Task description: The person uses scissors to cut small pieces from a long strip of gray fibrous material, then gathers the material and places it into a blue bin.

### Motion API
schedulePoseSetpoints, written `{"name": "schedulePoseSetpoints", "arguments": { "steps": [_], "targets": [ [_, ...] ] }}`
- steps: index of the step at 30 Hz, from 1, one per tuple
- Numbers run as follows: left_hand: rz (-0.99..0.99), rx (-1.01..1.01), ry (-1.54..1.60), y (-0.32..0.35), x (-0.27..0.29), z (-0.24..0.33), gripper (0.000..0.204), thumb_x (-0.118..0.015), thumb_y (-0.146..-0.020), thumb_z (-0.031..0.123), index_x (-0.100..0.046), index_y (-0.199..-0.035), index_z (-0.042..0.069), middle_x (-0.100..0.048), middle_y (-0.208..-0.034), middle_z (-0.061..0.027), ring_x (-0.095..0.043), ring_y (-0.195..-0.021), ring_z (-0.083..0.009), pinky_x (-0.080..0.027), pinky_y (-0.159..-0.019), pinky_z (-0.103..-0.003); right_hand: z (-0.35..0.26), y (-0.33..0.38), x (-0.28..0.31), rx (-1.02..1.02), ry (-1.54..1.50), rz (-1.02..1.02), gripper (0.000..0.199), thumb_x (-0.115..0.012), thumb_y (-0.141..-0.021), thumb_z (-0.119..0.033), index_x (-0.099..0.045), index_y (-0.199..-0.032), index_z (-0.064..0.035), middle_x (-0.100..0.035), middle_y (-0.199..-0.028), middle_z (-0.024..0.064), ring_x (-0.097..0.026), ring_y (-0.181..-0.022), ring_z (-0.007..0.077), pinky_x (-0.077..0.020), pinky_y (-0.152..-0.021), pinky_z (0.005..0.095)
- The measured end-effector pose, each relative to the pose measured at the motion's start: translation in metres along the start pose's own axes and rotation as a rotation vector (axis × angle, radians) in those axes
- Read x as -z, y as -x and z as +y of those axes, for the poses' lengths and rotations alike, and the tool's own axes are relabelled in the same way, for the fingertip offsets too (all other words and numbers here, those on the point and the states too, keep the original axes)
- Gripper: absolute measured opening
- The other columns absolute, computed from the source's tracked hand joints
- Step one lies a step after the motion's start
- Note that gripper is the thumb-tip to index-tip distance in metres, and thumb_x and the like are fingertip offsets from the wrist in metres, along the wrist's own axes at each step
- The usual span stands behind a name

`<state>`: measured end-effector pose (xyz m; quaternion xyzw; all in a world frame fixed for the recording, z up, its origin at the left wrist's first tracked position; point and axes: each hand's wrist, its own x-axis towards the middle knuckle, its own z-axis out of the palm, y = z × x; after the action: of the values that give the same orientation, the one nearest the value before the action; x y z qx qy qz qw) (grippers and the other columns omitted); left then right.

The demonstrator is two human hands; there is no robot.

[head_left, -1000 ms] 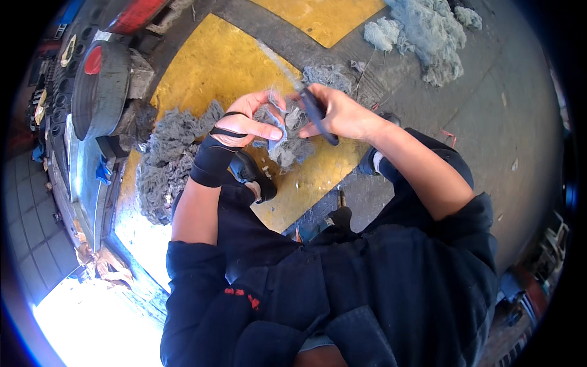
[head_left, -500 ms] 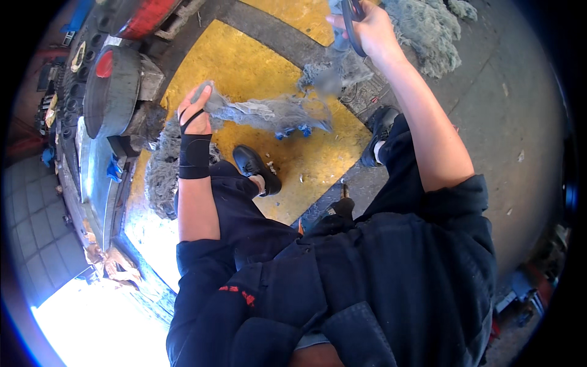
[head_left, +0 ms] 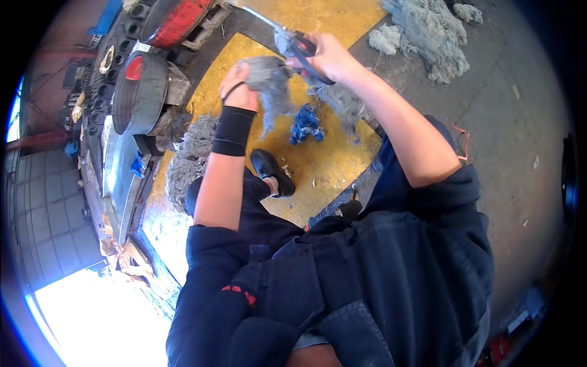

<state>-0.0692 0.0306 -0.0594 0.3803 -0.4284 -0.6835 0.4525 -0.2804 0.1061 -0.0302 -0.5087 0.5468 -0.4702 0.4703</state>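
Observation:
A wad of grey, fluffy fibre (head_left: 264, 74) is gripped by my left hand (head_left: 239, 87), whose wrist wears a black wrap; loose strands hang from it. My right hand (head_left: 330, 58) is closed round the dark handles of scissors (head_left: 302, 48). Their long metal blades point to the far left, just beyond the wad. Both hands are close together, with the right fingers beside the wad's right end; whether they touch it is hard to tell. Below, a crumpled blue bundle (head_left: 306, 125) lies on the yellow floor panel (head_left: 330, 162).
Grey fluff (head_left: 431, 40) is heaped at the far right, and another fluffy pile (head_left: 191, 162) sits by my left leg. At the left stand a round drum (head_left: 140, 92) with a red patch and a red drum-like object (head_left: 177, 23). My black shoe (head_left: 269, 170) rests on the yellow.
My left hand has moved up and right with the fibre. My right hand has come down and left, bringing the scissors beside it. The blue bundle now shows more fully.

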Motion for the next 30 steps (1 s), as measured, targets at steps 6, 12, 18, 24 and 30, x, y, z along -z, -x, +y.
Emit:
{"name": "schedulePoseSetpoints", "arguments": {
  "steps": [6, 12, 18, 24, 30],
  "targets": [
    [-0.359, 0.102, 0.044, 0.035, -0.048, -0.011, 0.042, -0.053, -0.074, -0.002, -0.051, -0.116, -0.003, -0.057, -0.111, -0.0105, -0.053, -0.106, -0.0210, -0.041, -0.094, -0.034, 0.031, -0.016, -0.019, 0.148, 0.031, 0.079, 0.032, -0.077, -0.071, -0.024, -0.061, -0.085, -0.0001, -0.065, -0.075, 0.0117, -0.064, -0.071, 0.0182, -0.0494, -0.065, 0.0341],
    [-0.163, -0.166, -0.967, 0.040, -0.056, -0.011, 0.023, -0.063, -0.078, 0.008, -0.060, -0.100, 0.000, -0.066, -0.086, -0.0061, -0.062, -0.080, -0.0175, -0.049, -0.072, -0.029, 0.008, -0.001, -0.014, 0.040, -0.175, -0.090, 0.025, -0.073, -0.075, -0.014, -0.058, -0.088, 0.0006, -0.065, -0.078, 0.0089, -0.064, -0.071, 0.0172, -0.0507, -0.066, 0.0308],
    [-0.160, -0.312, -0.876, 0.004, 0.032, -0.039, 0.007, -0.064, -0.076, -0.004, -0.065, -0.078, 0.002, -0.063, -0.077, -0.0115, -0.059, -0.065, -0.0261, -0.047, -0.061, -0.035, 0.011, -0.008, -0.009, 0.172, 0.537, 0.232, 0.023, -0.068, -0.077, -0.024, -0.061, -0.091, -0.0069, -0.065, -0.081, 0.0125, -0.064, -0.079, 0.0249, -0.0501, -0.073, 0.0373],
    [0.097, -0.603, -1.065, -0.010, 0.131, 0.051, 0.013, -0.067, -0.077, -0.002, -0.065, -0.090, 0.001, -0.063, -0.082, -0.0049, -0.059, -0.072, -0.0161, -0.046, -0.058, -0.032, 0.019, -0.010, 0.008, -0.021, 0.022, 0.212, 0.040, -0.077, -0.076, -0.031, -0.061, -0.093, 0.0008, -0.063, -0.077, 0.0048, -0.058, -0.065, 0.0124, -0.0458, -0.060, 0.0268],
    [0.806, -0.280, -0.421, 0.050, 0.232, 0.160, 0.033, -0.075, -0.076, 0.013, -0.057, -0.101, -0.001, -0.064, -0.098, -0.0136, -0.065, -0.085, -0.0268, -0.053, -0.070, -0.041, 0.015, -0.005, 0.000, -0.185, -0.143, 0.226, 0.048, -0.069, -0.079, -0.052, -0.057, -0.076, -0.0053, -0.056, -0.064, 0.0044, -0.057, -0.054, 0.0133, -0.0415, -0.050, 0.0232]
  ]
}}
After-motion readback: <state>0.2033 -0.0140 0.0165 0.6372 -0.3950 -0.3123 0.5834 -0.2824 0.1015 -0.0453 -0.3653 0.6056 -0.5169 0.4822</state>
